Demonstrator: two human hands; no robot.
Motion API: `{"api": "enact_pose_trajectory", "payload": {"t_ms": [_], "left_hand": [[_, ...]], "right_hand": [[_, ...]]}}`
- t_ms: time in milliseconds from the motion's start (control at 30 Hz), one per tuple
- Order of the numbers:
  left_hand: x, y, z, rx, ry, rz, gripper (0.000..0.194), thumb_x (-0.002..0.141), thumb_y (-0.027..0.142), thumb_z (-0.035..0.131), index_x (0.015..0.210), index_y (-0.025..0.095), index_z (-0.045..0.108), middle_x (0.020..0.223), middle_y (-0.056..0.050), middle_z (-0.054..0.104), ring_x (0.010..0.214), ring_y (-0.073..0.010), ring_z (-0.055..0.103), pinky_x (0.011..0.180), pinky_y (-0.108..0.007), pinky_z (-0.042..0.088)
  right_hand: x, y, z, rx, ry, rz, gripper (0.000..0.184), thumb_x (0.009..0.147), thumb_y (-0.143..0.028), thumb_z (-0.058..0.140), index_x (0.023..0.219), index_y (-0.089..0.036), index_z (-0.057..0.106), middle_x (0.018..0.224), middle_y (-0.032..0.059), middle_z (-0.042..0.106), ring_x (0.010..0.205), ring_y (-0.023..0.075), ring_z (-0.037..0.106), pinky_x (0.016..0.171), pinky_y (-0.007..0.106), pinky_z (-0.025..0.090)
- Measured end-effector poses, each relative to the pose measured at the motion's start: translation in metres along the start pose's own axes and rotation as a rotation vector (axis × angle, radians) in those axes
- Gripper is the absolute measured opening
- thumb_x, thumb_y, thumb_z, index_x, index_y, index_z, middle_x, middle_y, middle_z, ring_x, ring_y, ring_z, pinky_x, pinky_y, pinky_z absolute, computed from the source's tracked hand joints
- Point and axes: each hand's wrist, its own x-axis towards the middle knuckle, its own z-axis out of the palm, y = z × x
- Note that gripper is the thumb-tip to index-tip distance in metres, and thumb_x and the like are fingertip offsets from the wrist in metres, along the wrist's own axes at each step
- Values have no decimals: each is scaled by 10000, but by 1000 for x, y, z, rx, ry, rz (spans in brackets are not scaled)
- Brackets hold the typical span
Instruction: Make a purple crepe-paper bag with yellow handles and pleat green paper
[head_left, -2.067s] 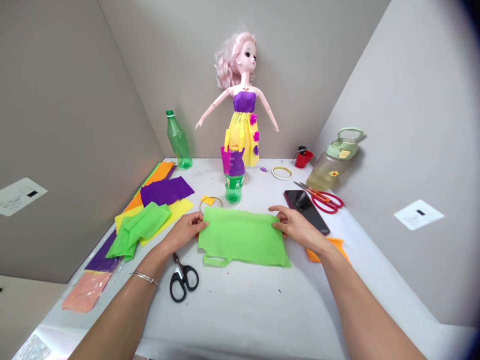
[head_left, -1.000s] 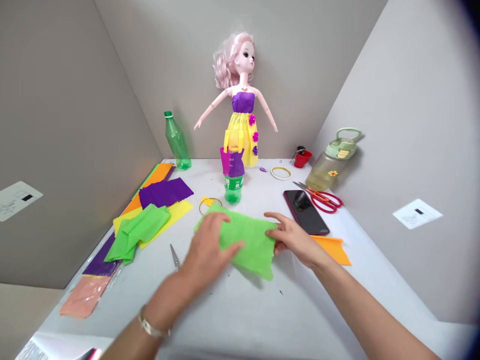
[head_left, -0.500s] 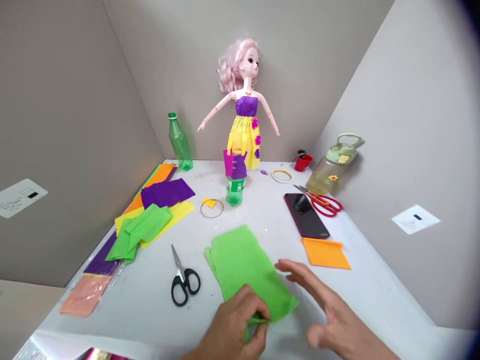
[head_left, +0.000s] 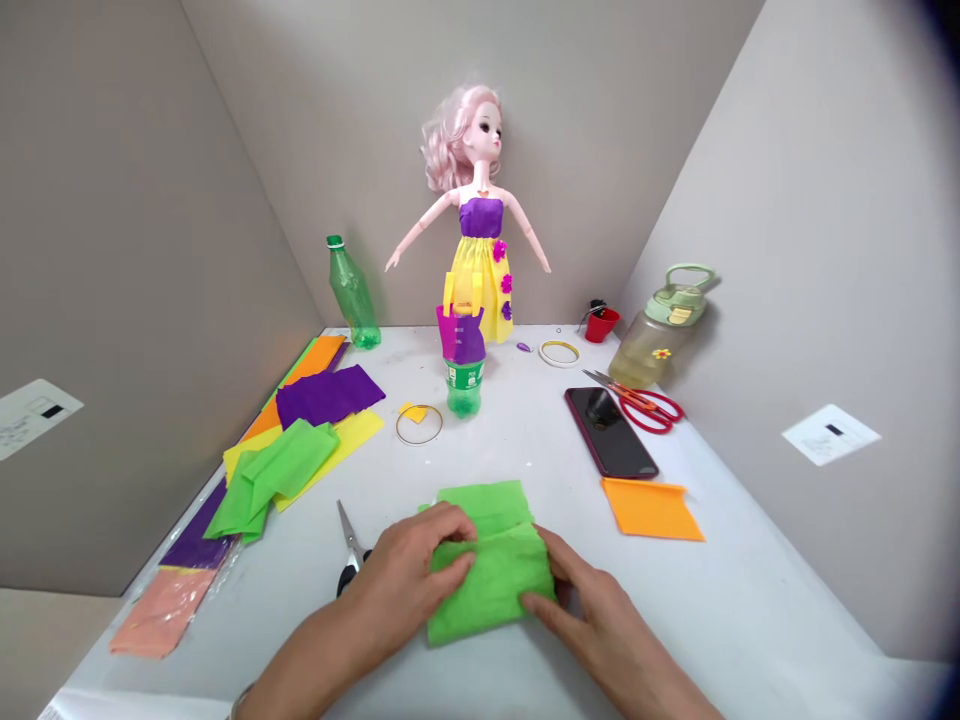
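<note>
1. Green crepe paper (head_left: pixel 491 570) lies folded on the white table (head_left: pixel 720 610) at lower centre of the head view.
2. Left hand (head_left: pixel 409 572) presses flat on top; right hand (head_left: pixel 577 610) presses along its right side; neither clenches.
3. Black-handled scissors (head_left: pixel 348 540) lie just beside the left hand; orange paper (head_left: pixel 651 508) lies to the right.

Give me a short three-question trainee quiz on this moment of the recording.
1. The left hand and right hand both rest on the folded green crepe paper. Which hand is nearer the black-handled scissors?
2. True or false: the red-handled scissors lie to the right of the phone.
3. What two colours is the paper piece on top of the upright green bottle?

Key: 1. The left hand. 2. True. 3. Magenta and purple.
</note>
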Motion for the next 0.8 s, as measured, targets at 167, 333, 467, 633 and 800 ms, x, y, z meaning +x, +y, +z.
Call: {"api": "enact_pose_trajectory", "payload": {"t_ms": [167,333,467,633,800], "left_hand": [[30,-5,-7,256,4,45,71,831,177,522,814,222,575,853,-2,635,842,-206,565,763,-316,387],[50,-15,-7,387,5,76,80,830,169,519,811,218,580,855,-17,654,845,-224,571,804,-364,374],[60,-20,-5,407,-12,63,84,832,161,519,807,214,580,853,-21,656,855,-225,577,815,-372,371],[67,-25,-1,407,-1,68,87,847,153,527,809,211,580,857,-17,650,855,-217,569,816,-370,378],[70,-28,2,402,39,94,87,869,153,537,846,213,595,926,-27,626,929,-222,541,836,-362,392]], "right_hand": [[6,8,10,-117,151,40,610,884,-326,467,1471,-244,323,797,0,633,692,206,616,660,297,489],[8,8,14,-196,190,5,577,926,-322,392,1485,-254,264,911,39,676,752,214,660,685,304,517],[12,12,16,-267,239,-37,560,931,-312,383,1478,-229,294,959,73,710,762,229,692,658,315,538],[15,22,19,-299,304,-101,541,949,-280,383,1480,-215,300,964,79,727,768,212,715,605,282,553],[16,24,18,-323,304,-133,523,971,-261,361,1482,-193,275,956,80,730,767,198,721,606,266,565]]}}
